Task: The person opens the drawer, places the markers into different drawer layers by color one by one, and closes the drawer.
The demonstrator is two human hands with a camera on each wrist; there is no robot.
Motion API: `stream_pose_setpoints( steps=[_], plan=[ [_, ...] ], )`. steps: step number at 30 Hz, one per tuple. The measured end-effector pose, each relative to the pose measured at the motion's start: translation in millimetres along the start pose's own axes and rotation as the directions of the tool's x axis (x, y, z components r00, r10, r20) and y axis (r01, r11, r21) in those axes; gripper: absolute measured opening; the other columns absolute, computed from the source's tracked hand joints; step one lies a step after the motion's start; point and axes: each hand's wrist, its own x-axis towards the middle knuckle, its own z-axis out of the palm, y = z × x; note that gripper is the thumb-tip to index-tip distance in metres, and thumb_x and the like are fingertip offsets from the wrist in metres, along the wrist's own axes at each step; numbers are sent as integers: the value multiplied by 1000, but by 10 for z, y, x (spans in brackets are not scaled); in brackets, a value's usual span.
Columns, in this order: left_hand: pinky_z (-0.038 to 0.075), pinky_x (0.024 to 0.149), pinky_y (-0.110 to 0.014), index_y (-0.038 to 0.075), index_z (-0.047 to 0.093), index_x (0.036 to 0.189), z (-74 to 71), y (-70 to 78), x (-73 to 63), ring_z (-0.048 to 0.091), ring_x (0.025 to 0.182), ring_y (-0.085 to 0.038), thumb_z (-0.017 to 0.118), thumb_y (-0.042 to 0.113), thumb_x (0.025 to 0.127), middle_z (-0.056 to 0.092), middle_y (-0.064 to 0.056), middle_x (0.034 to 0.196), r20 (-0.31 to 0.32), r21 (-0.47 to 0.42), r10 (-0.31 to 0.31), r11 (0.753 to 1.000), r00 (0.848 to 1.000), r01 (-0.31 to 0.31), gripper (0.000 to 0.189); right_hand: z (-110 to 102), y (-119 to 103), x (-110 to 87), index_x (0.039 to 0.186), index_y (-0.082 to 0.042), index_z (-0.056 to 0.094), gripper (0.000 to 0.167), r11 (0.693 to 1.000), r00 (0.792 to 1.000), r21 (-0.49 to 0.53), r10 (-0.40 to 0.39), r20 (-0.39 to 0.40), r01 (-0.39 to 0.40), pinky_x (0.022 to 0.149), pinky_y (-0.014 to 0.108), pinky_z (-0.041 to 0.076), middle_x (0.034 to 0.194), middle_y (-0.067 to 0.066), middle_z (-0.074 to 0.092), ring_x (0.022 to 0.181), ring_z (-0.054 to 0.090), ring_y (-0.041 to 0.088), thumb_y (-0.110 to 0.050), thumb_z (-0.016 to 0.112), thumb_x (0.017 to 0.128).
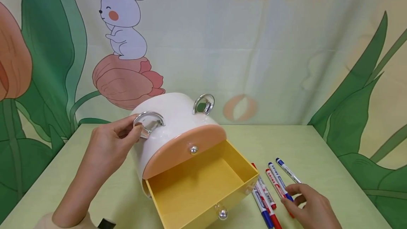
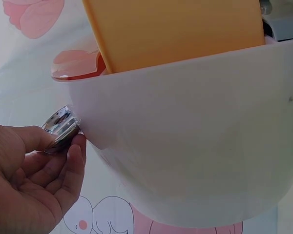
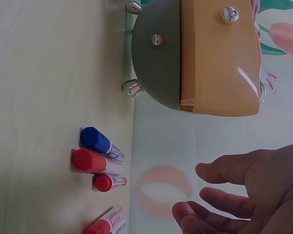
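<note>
My left hand [image 1: 106, 151] pinches a silver ring handle [image 2: 62, 129] on the side of a white rounded storage box [image 1: 173, 107]. The box has an orange front [image 1: 178, 151] with a round silver knob. Below it, a yellow drawer [image 1: 203, 176] is pulled out, with nothing inside. My right hand [image 1: 313, 204] is over several red and blue markers, its fingertips close to a blue marker [image 1: 276, 175] beside a red marker [image 1: 274, 183]. The right wrist view shows the fingers apart with nothing between them.
Left of those, more markers [image 1: 265, 197] lie bunched by the drawer's right corner. Another blue marker [image 1: 287, 170] lies farther right. A second ring handle [image 1: 208, 106] stands on the box's other side. Behind the pale green table [image 1: 254, 137] hangs a printed curtain [image 1: 270, 45].
</note>
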Motion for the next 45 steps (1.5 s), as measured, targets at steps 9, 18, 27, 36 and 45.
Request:
stream_pose_setpoints(
  steps=[9,18,27,36,45],
  plan=[
    [51,70,-8,7,74,127,8,9,8,67,89,-22,64,15,101,77,-10,97,6,-2,-3,1000,1000,3,29,122,62,38,108,-2,71,29,1000,999,-6,23,48,-23,72,30,58,94,1,68,78,58,17,-17,84,88],
    [50,70,-8,6,74,128,4,15,8,67,89,-22,64,15,101,76,-10,98,9,-1,-5,1000,1000,5,30,291,113,54,110,0,70,34,996,990,-77,57,129,-47,73,32,61,91,1,66,76,56,18,-21,84,87],
    [51,71,-8,6,72,131,-4,-1,-1,68,90,-21,64,17,101,77,-11,101,14,-8,-15,1000,1000,15,32,433,146,90,106,-4,70,29,992,970,-106,90,225,-68,72,29,59,87,1,63,75,57,18,-20,83,87],
    [51,71,-8,6,72,130,4,-1,0,68,89,-19,65,15,101,77,-11,99,10,-13,-11,1000,1000,11,32,460,134,72,108,-1,68,28,990,964,-127,93,249,-63,74,30,59,85,2,63,75,58,18,-17,82,88],
    [50,72,-6,5,72,131,-2,3,2,69,92,-23,64,16,102,77,-12,101,15,-21,-12,1000,1000,13,32,511,208,111,109,-1,68,28,989,965,-137,96,242,-63,72,29,58,82,2,61,73,57,18,-16,82,89]
  ],
)
